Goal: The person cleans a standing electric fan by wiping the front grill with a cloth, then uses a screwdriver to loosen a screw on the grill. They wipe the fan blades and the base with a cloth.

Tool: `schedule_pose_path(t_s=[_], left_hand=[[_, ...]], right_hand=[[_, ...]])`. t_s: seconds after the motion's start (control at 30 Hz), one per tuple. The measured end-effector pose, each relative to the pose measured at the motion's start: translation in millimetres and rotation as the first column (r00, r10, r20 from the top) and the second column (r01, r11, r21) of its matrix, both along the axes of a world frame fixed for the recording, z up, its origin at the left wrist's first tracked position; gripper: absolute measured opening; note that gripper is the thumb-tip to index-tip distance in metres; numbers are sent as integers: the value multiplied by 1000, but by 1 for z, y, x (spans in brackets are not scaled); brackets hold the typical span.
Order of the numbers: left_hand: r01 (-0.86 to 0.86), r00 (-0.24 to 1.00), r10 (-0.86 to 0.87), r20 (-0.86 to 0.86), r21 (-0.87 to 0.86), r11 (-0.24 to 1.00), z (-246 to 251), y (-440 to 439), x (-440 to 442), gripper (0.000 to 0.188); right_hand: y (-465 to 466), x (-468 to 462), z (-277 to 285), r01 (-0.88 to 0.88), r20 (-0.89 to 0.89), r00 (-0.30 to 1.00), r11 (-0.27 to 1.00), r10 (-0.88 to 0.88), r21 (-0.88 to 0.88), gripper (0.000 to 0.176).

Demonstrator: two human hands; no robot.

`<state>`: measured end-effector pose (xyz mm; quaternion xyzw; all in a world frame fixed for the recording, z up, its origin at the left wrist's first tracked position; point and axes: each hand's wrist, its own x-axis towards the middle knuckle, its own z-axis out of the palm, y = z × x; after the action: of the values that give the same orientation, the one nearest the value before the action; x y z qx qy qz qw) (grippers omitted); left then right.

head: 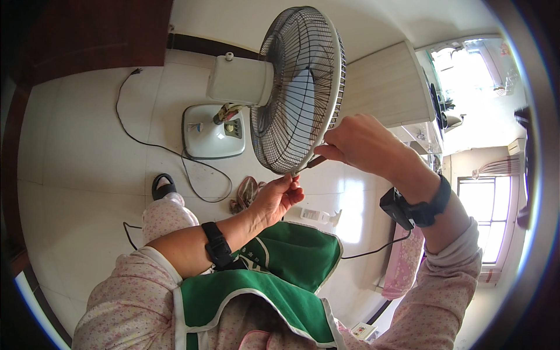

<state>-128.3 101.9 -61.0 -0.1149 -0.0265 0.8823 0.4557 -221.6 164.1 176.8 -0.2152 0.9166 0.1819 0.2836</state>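
A white pedestal fan [240,81] stands in front of me, its wire guard [302,87] facing right and a pale blade visible inside. My right hand [361,142] grips a screwdriver [316,161] with a dark handle, its tip pointing at the lower edge of the guard's white rim [333,105]. Just under that spot, the fingertips of my left hand [280,197] pinch a small clip [295,173] on the rim. The exact contact between the screwdriver tip and the clip is too small to tell.
The fan's square base [214,144] rests on the tiled floor, with a power cord [151,144] trailing left. A crumpled cloth [247,192] and a white spray bottle [317,215] lie below my hands. A pale cabinet [385,83] stands at the right.
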Motion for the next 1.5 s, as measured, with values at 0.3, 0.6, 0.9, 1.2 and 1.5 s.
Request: schedule_pose_path(t_s=[0.3, 0.6, 0.9, 1.2, 1.5], left_hand=[[-12, 997, 11, -71, -17, 1000, -3, 1, -1, 27], [-4, 1000, 3, -31, -42, 999, -8, 5, 1, 25], [-2, 996, -4, -87, -61, 998, -5, 3, -1, 25], [6, 998, -9, -65, -55, 998, -5, 5, -1, 24], [17, 998, -21, -66, -72, 997, -1, 2, -2, 24]], right_hand=[[2, 4, 0, 2, 103, 995, 999, 3, -47, 19], [-3, 3, -9, 75, 189, 979, 997, -79, 31, 20], [-8, 0, -18, 87, 173, 978, 980, -118, 177, 18], [-7, 12, -24, -390, 161, 916, 911, 369, 134, 5], [-11, 5, -29, 314, 98, 938, 934, -333, 169, 25]])
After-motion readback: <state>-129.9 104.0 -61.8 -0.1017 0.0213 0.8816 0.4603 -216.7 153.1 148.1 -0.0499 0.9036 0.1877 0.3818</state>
